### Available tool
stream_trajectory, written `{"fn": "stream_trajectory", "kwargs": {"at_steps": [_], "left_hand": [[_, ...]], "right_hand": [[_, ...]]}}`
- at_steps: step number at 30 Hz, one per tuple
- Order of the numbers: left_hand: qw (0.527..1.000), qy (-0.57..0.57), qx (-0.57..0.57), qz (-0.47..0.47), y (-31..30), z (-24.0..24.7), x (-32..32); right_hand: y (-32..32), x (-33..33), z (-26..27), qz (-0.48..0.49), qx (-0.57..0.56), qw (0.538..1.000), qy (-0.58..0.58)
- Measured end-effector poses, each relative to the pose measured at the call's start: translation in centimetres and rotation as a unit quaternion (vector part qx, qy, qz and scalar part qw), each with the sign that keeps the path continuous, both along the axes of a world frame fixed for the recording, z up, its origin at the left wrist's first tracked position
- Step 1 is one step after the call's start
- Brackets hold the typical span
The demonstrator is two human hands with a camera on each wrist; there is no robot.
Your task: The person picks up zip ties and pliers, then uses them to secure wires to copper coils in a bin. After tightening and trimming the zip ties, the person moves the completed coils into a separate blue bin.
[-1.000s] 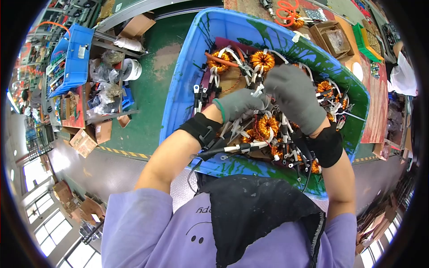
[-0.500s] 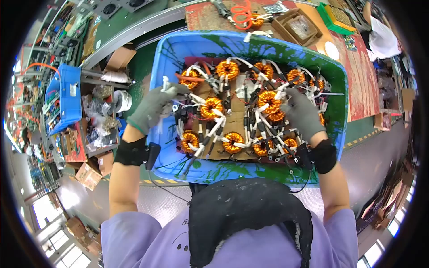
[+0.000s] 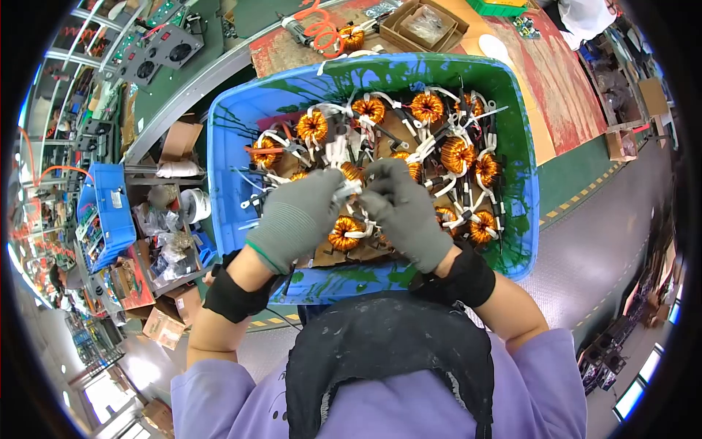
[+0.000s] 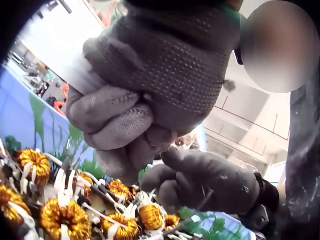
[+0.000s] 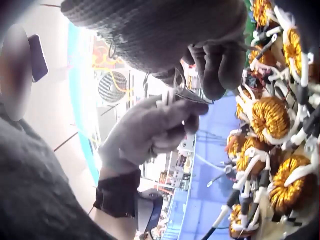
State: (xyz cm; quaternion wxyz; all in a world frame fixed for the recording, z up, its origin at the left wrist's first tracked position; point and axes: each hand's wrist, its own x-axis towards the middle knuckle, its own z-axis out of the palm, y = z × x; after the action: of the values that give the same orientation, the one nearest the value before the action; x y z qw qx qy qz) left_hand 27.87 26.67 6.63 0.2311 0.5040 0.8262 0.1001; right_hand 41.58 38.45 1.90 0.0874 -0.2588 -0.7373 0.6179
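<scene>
My gloved left hand [image 3: 296, 216] grips a bundle of thin whitish strips [image 3: 350, 189] that look like cable ties, streaked by blur in the left wrist view. My gloved right hand [image 3: 406, 216] meets it fingertip to fingertip, its fingers curled at the end of the bundle and pinching what looks like a cable tie, mostly hidden by the glove. Both hands are raised over a blue bin [image 3: 219, 175]. Inside it, copper-wound toroid coils [image 3: 458, 155] with white-sleeved leads and ring lugs lie on cardboard. One coil [image 3: 344, 233] shows just below the fingers.
Behind the bin stands a worn red-topped bench [image 3: 570, 95] with a cardboard box [image 3: 424, 29], an orange coiled hose [image 3: 322, 29] and another coil [image 3: 352, 36]. A shelf with a blue crate [image 3: 110, 212] and a white bucket [image 3: 195, 205] is on the left.
Half a second ago the hands were apart at the bin's two sides, the left holding the whitish strips. Both have come together over the bin's middle. The head view has shifted right.
</scene>
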Motion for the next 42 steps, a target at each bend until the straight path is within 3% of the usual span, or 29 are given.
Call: {"fn": "stream_trajectory", "kwargs": {"at_steps": [4, 7, 14, 18, 19, 20, 22, 23, 24, 25, 29, 33, 36, 38, 42], "left_hand": [[0.998, -0.008, -0.030, -0.047, 0.9, -1.4, 2.5], [0.994, -0.036, -0.068, -0.075, 3.0, -1.7, 3.7], [0.974, -0.076, -0.104, -0.187, 9.5, -2.6, 5.8], [0.959, -0.088, -0.090, -0.254, 12.3, -4.2, 6.6], [0.973, -0.069, -0.055, -0.215, 12.9, -5.1, 6.8], [0.983, -0.051, -0.021, -0.174, 13.5, -6.2, 7.0], [0.988, -0.008, 0.003, -0.156, 14.9, -8.6, 7.0], [0.992, 0.035, 0.012, -0.124, 15.6, -9.4, 7.3], [0.992, 0.078, 0.022, -0.092, 16.1, -9.9, 7.7], [0.989, 0.087, 0.033, -0.117, 16.5, -10.3, 8.0], [0.987, 0.136, -0.017, -0.086, 17.6, -11.8, 9.8], [0.978, 0.170, -0.033, -0.120, 17.2, -11.6, 9.2], [0.990, -0.107, -0.077, -0.047, 18.2, -11.3, 5.7], [0.988, -0.083, -0.046, -0.121, 19.6, -17.2, 4.0], [0.979, -0.070, -0.063, -0.182, 21.3, -18.3, 2.6]], "right_hand": [[2.3, 2.8, -0.3, 0.034, 0.124, 0.988, 0.080], [3.6, 5.3, 0.0, 0.084, 0.330, 0.939, 0.038], [6.9, 8.9, 0.6, 0.095, 0.440, 0.891, -0.070], [8.5, 10.7, 0.6, 0.128, 0.430, 0.866, -0.221], [9.1, 11.2, 0.5, 0.107, 0.404, 0.859, -0.294], [9.7, 12.1, 0.6, 0.102, 0.400, 0.861, -0.297], [11.1, 13.9, 1.0, -0.053, 0.411, 0.861, -0.295], [11.4, 14.4, 1.4, -0.055, 0.409, 0.861, -0.296], [11.7, 14.8, 1.9, -0.104, 0.368, 0.878, -0.286], [11.7, 15.1, 2.1, -0.151, 0.326, 0.892, -0.275], [11.5, 15.4, 2.1, -0.188, 0.313, 0.909, -0.203], [11.1, 15.2, 2.7, -0.201, 0.283, 0.924, -0.162], [11.0, 15.0, 2.5, -0.209, 0.258, 0.938, -0.103], [10.9, 14.7, 2.3, -0.208, 0.241, 0.945, -0.070], [11.0, 14.0, 2.3, -0.204, 0.182, 0.962, -0.022]]}}
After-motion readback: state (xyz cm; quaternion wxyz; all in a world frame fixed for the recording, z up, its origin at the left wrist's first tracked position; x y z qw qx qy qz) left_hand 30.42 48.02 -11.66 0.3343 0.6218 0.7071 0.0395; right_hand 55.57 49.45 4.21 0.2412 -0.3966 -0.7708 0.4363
